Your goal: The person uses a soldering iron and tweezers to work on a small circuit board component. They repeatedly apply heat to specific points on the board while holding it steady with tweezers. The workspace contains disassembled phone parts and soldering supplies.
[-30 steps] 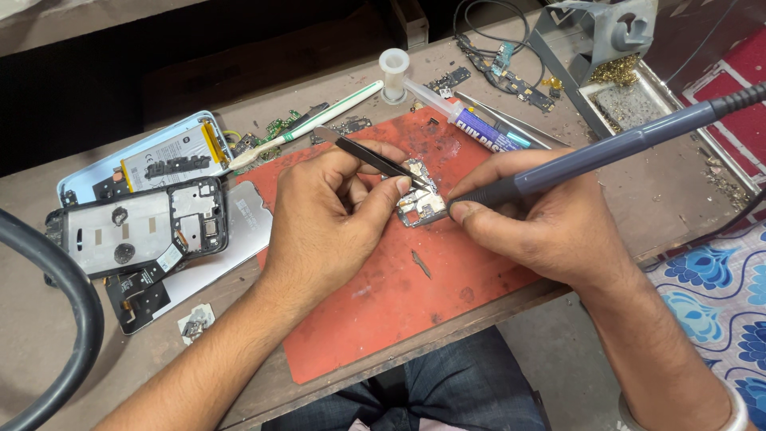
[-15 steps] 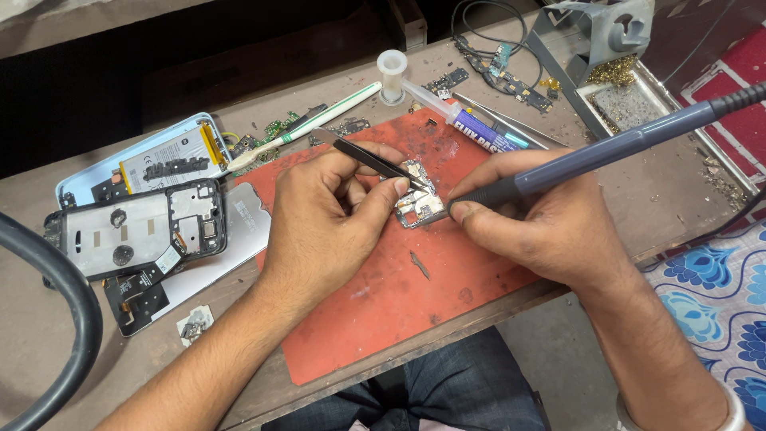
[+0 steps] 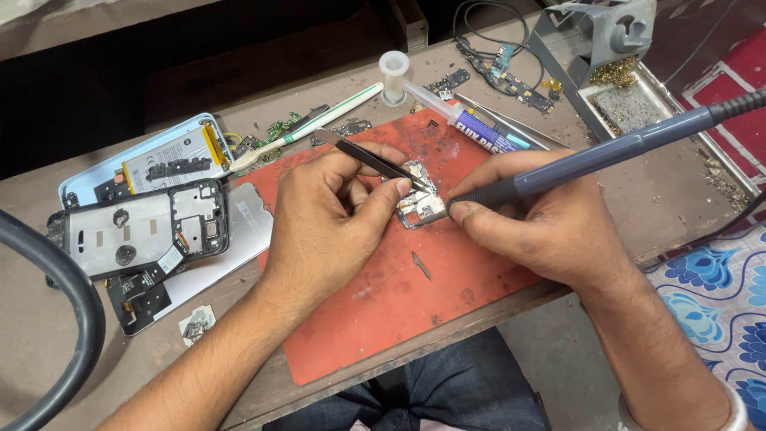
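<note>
Little has shifted since the earlier frames: both hands stay where they were over the red work mat (image 3: 383, 319), and only the tweezers (image 3: 371, 160) look tilted a touch differently.

The left hand (image 3: 331, 219) pinches the black tweezers between thumb and forefinger, the other fingers curled, with the tips resting on the small circuit board (image 3: 420, 203). The right hand (image 3: 550, 223) is closed pen-fashion around the grey soldering iron (image 3: 606, 156), whose tip meets the board's right edge. The board lies flat on the mat, toward its far edge and about midway between its left and right edges.

By the look of it the board is light, stiff and thin — likely to skate on the mat unless pinned — and fragile, with tiny parts on its face. Its bare edges or corners seem the safest hold, best taken with the tweezers, since the metal near the iron is probably hot.

Much is hard to make out. The iron's tip and the joint it touches are hidden behind the right thumb and fingertips, and the left fingers cover the board's near-left part. The iron's cable runs out of view at the right edge. Near the bench's left edge lie an opened phone frame (image 3: 140, 231) and a blue back cover (image 3: 144, 156) — their small parts are too fine to tell.
</note>
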